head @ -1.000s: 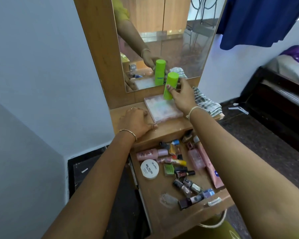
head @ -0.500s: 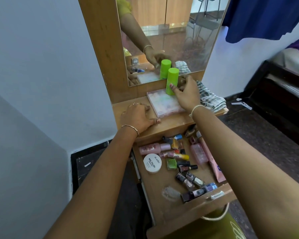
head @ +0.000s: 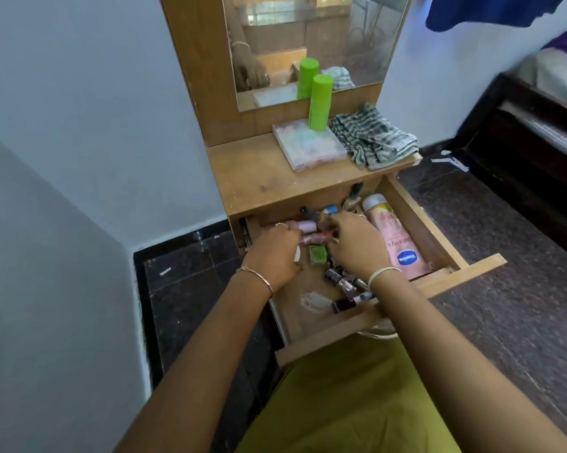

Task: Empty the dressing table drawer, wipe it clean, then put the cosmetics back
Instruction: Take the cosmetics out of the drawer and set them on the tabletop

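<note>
Drawer: the drawer is pulled out toward the person and still has lots of cosmetics in it.
Left hand: the left hand is down in the back left part of the drawer. Its fingers curl over a pink bottle.
Right hand: the right hand is just beside it, with its fingers bent down into the pile. What it holds is hidden, so I cannot tell if it grips anything.
Which way things lie: the pink bottle lies on its side, pointing left to right, with its cap sticking out toward the right hand. The Vaseline tube lies just right of the right hand, pointing front to back. The nail polish bottles lie near the right wrist, closer to the person.
Nearer hand: I think the left hand is best for the pink bottle and the right hand for the tube.
Already out: the green bottle stands up on the palette on the table top, next to the cloth.
What changed: before, the right hand held the green bottle and the left hand rested on the table top. Now both are in the drawer and the green bottle stands alone.
</note>
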The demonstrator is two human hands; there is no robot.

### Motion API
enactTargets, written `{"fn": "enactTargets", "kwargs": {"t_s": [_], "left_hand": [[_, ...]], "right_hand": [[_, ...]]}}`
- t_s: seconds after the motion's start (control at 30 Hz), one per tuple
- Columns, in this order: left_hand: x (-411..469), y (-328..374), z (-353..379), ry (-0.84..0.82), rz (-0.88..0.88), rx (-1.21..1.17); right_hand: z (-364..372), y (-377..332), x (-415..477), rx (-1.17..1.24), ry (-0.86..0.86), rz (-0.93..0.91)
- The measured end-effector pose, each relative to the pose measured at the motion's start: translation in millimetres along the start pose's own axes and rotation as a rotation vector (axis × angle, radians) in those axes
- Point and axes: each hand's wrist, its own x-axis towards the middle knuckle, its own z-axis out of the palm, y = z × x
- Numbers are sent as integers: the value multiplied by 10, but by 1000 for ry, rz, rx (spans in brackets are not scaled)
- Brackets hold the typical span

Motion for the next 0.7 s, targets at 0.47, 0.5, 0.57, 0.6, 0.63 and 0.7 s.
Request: {"fn": "enactTargets", "kwargs": {"t_s": [0.47, 0.5, 0.57, 0.6, 0.63, 0.7], "left_hand": [[198, 38, 271, -85, -182, 548], [197, 35, 259, -87, -178, 545], [201, 31, 241, -103, -163, 548], [203, 28, 236, -119, -160, 548], [203, 28, 232, -131, -159, 543], [199, 16, 240, -137, -151, 536]], "right_hand": [[129, 47, -48, -356, -84, 100], [139, 53, -40, -364, -88, 95], [152, 71, -26, -368, -93, 91], [154, 76, -22, -369, -98, 92], [159, 83, -20, -368, -100, 90], [176, 96, -18, -364, -105, 80]]}}
